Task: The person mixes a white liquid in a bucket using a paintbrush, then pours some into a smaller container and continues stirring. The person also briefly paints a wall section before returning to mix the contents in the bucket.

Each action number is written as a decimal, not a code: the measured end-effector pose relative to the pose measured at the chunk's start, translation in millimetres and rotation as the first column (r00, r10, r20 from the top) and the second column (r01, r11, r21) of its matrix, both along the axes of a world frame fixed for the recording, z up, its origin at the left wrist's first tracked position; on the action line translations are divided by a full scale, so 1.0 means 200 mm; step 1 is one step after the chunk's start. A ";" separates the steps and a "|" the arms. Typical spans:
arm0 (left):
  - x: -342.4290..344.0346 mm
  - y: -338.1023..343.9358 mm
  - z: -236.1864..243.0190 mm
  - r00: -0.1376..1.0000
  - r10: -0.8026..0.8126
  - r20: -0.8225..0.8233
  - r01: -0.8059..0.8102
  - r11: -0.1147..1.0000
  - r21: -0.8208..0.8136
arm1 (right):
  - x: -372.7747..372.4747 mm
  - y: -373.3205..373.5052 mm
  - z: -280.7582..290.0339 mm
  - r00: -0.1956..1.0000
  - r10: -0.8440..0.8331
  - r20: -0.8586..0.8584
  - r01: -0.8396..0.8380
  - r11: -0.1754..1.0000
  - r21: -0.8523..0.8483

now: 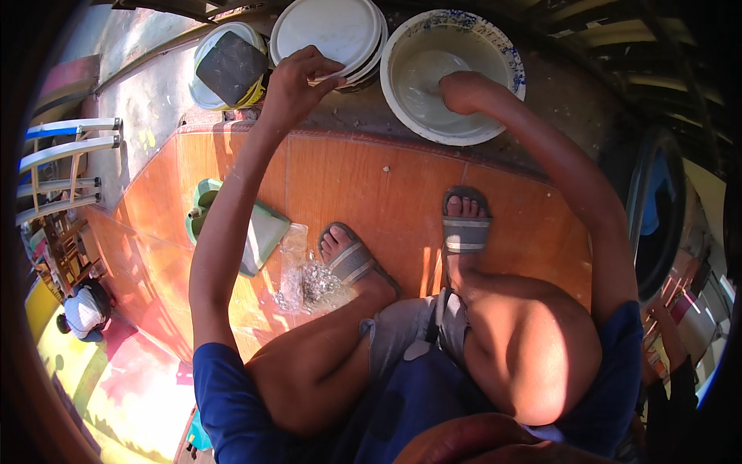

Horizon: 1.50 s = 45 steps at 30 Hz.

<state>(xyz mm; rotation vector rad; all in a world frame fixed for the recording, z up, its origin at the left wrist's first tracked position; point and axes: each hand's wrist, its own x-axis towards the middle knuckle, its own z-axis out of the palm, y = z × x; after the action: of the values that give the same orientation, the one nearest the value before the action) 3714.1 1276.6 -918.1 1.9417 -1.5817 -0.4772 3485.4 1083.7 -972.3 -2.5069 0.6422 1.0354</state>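
Note:
My left hand [301,87] is at the near left edge of a white lidded bucket [328,35], its thumb and fingers closed about the rim. To the right stands a white round basin [392,100] with blue-speckled marks along its far rim and cloudy greyish water [425,77] inside. My right hand [466,93] reaches into this basin with curled fingers. Its fingertips are low at the water, and what they hold, if anything, is hidden.
Left of the bucket, a dark square piece [230,68] lies on another pail [202,89]. A green dustpan [263,236] and a clear plastic bag with shiny scraps [309,286] lie by my feet. A ladder [73,151] is at the left; a person [83,313] crouches farther off.

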 end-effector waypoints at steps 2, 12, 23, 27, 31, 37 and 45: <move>-0.01 0.01 0.00 1.000 -0.004 0.013 0.004 1.000 -0.003 | -0.01 -0.07 0.00 1.000 0.014 0.015 -0.015 0.998 0.057; 0.01 0.02 -0.01 1.000 -0.010 0.023 0.010 1.000 -0.016 | -0.08 -0.36 -0.01 0.954 -0.261 0.149 0.224 0.948 0.228; -0.01 0.00 -0.02 0.995 -0.004 0.098 0.006 1.000 -0.020 | 0.04 -0.09 -0.14 0.919 0.092 0.383 0.004 0.970 -0.242; -0.04 -0.01 -0.03 0.989 0.010 0.150 0.009 0.992 -0.126 | 0.05 -0.07 -0.14 0.921 0.095 0.377 -0.011 0.975 -0.220; -0.07 0.00 -0.06 0.986 0.038 0.163 -0.016 0.991 -0.134 | 0.08 -0.04 -0.10 0.942 0.062 0.329 0.022 0.969 -0.245; -0.08 -0.01 -0.05 0.989 0.040 0.143 -0.025 0.994 -0.110 | 0.10 -0.04 0.00 0.994 0.008 0.110 0.003 0.995 -0.095; -0.05 0.00 0.00 0.993 0.004 0.120 -0.002 1.000 -0.018 | 0.07 -0.24 0.00 0.956 -0.152 0.249 0.117 0.982 0.151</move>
<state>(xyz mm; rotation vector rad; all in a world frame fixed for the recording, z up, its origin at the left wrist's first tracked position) 3704.9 1276.4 -918.6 1.9915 -1.6512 -0.3490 3500.2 1035.2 -971.8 -2.3875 0.6308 0.6626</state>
